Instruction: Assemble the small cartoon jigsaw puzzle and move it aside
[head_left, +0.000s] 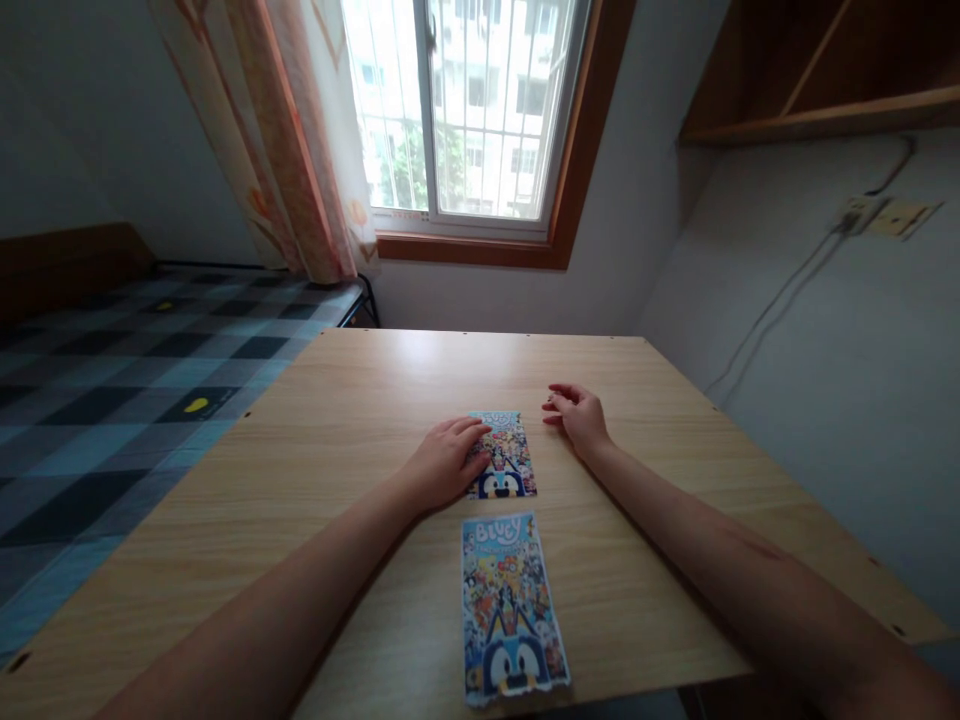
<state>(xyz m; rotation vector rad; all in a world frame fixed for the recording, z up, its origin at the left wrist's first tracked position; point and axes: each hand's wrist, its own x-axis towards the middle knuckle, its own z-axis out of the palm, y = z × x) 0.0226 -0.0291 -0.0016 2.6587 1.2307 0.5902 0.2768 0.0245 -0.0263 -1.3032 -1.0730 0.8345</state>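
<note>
Two colourful picture cards lie on a light wooden table (337, 420). The far card (505, 460) lies mid-table, and my left hand (444, 462) rests flat on its left edge with fingers stretched out. My right hand (579, 417) lies on the bare wood just right of that card, fingers loosely curled around a small piece I cannot make out. The near card (510, 605), a blue cartoon-dog picture with lettering at its top, lies at the table's front edge between my forearms, touched by neither hand.
A bed with a blue and black checked cover (112, 400) stands at the left. A barred window (465, 110) with a curtain (285, 140) is behind the table. A wooden shelf (817, 110) and a wall socket with cable (870, 215) are at the right.
</note>
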